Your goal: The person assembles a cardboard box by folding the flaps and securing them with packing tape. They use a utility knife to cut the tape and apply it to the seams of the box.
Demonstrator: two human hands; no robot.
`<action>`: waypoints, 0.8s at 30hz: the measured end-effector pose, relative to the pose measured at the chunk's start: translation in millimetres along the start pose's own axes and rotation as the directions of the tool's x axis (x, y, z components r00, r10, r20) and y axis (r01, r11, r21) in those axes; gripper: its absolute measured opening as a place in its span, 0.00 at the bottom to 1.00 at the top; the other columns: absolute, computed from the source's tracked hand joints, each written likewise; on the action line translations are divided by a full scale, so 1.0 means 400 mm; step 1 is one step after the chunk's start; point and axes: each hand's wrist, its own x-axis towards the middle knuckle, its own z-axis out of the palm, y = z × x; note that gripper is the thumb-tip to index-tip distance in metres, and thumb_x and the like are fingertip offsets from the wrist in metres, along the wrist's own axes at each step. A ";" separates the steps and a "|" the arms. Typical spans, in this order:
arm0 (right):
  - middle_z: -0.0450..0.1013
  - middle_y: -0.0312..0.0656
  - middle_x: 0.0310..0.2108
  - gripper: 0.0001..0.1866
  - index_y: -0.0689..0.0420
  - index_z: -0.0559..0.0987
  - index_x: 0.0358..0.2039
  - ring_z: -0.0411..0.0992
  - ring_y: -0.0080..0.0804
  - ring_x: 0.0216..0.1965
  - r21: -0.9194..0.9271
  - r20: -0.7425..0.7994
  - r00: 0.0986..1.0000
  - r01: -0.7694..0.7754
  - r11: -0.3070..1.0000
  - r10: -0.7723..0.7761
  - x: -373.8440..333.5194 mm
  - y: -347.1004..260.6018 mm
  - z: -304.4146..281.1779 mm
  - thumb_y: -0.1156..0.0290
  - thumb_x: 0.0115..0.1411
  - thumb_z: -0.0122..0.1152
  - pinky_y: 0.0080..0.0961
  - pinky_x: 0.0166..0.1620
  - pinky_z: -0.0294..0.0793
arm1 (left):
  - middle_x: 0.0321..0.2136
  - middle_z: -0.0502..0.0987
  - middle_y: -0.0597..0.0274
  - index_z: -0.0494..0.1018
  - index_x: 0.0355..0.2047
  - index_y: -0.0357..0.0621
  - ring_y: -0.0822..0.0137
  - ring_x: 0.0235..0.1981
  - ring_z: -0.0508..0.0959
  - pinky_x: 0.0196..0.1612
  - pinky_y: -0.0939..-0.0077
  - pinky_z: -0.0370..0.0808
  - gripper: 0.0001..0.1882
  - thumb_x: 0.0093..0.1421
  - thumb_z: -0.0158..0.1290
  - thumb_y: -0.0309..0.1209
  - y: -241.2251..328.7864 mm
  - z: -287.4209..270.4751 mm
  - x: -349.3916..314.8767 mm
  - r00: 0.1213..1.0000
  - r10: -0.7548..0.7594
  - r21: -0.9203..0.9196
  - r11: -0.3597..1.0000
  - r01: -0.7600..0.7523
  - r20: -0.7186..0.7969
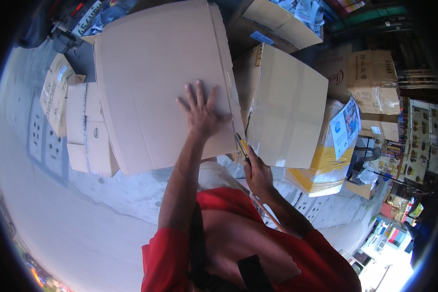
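Observation:
A large sheet of brown cardboard (155, 73) lies before me, creased along lines near its left and right sides. My left hand (203, 114) rests flat on it with fingers spread, close to its right edge. In my right hand (259, 174) is a yellow and black box cutter (243, 146), its tip at the sheet's lower right edge. Whether the blade is in the cardboard I cannot tell. Just right of the cutter stands a closed cardboard box (287, 109) with clear tape along its lower edge.
Behind stands an open carton (272, 22) stuffed with newspaper. At left are smaller cartons (90, 129). To the right sit a yellow-taped package (321, 168) with a printed sheet (345, 127) and stacked brown boxes (372, 80). Pale pavement (107, 209) spreads around me.

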 end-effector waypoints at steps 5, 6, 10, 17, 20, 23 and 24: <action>0.75 0.56 0.33 0.31 0.57 0.61 0.69 0.77 0.56 0.29 -0.082 -0.076 0.997 -0.019 0.996 0.013 -0.011 -0.021 0.018 0.64 0.69 0.53 0.50 0.32 0.78 | 0.75 0.37 0.44 0.50 0.74 0.64 0.34 0.74 0.31 0.66 0.18 0.31 0.59 0.46 0.62 0.66 0.003 -0.005 0.006 0.999 -0.014 -0.005 1.000 0.015 0.042; 0.76 0.55 0.33 0.30 0.56 0.61 0.69 0.77 0.55 0.28 -0.101 -0.074 0.997 -0.040 0.994 0.033 -0.013 -0.027 0.017 0.64 0.69 0.53 0.50 0.32 0.78 | 0.75 0.37 0.44 0.50 0.74 0.64 0.34 0.74 0.31 0.66 0.18 0.30 0.60 0.46 0.62 0.66 0.003 -0.004 0.007 0.999 -0.013 0.008 1.000 0.013 0.045; 0.76 0.53 0.35 0.30 0.50 0.62 0.70 0.78 0.56 0.31 -0.196 0.012 0.982 -0.181 0.964 0.186 -0.013 -0.059 0.023 0.64 0.68 0.55 0.52 0.35 0.79 | 0.75 0.36 0.45 0.49 0.74 0.65 0.35 0.74 0.29 0.66 0.19 0.29 0.60 0.45 0.62 0.67 0.000 0.002 0.007 0.999 -0.012 0.013 1.000 0.012 0.050; 0.75 0.52 0.32 0.31 0.46 0.61 0.70 0.77 0.57 0.27 -0.293 0.051 0.964 -0.234 0.927 0.260 -0.035 -0.086 0.042 0.65 0.67 0.54 0.55 0.32 0.78 | 0.76 0.34 0.46 0.48 0.75 0.65 0.36 0.74 0.27 0.66 0.19 0.27 0.61 0.45 0.62 0.68 -0.003 0.011 0.002 0.999 -0.013 -0.003 1.000 0.013 0.051; 0.75 0.53 0.32 0.31 0.47 0.61 0.70 0.77 0.57 0.28 -0.274 0.087 0.958 -0.240 0.931 0.272 -0.056 -0.084 0.039 0.65 0.67 0.54 0.56 0.33 0.78 | 0.76 0.35 0.46 0.48 0.75 0.64 0.37 0.74 0.27 0.66 0.19 0.27 0.60 0.46 0.61 0.68 -0.005 0.010 0.001 0.999 -0.012 -0.008 1.000 0.012 0.045; 0.75 0.54 0.33 0.32 0.49 0.62 0.69 0.77 0.57 0.29 -0.226 0.057 0.960 -0.256 0.940 0.275 -0.052 -0.088 0.049 0.66 0.65 0.55 0.57 0.34 0.78 | 0.76 0.34 0.46 0.47 0.75 0.63 0.37 0.74 0.27 0.66 0.19 0.27 0.62 0.45 0.61 0.69 -0.005 0.006 0.013 0.997 -0.010 -0.014 1.000 0.011 0.079; 0.75 0.55 0.34 0.31 0.49 0.63 0.69 0.77 0.58 0.30 -0.204 0.035 0.957 -0.274 0.940 0.287 -0.047 -0.091 0.054 0.67 0.65 0.56 0.56 0.35 0.78 | 0.76 0.34 0.46 0.47 0.75 0.64 0.37 0.74 0.27 0.66 0.19 0.27 0.62 0.45 0.61 0.69 -0.006 0.003 0.019 0.998 -0.006 0.002 1.000 0.006 0.056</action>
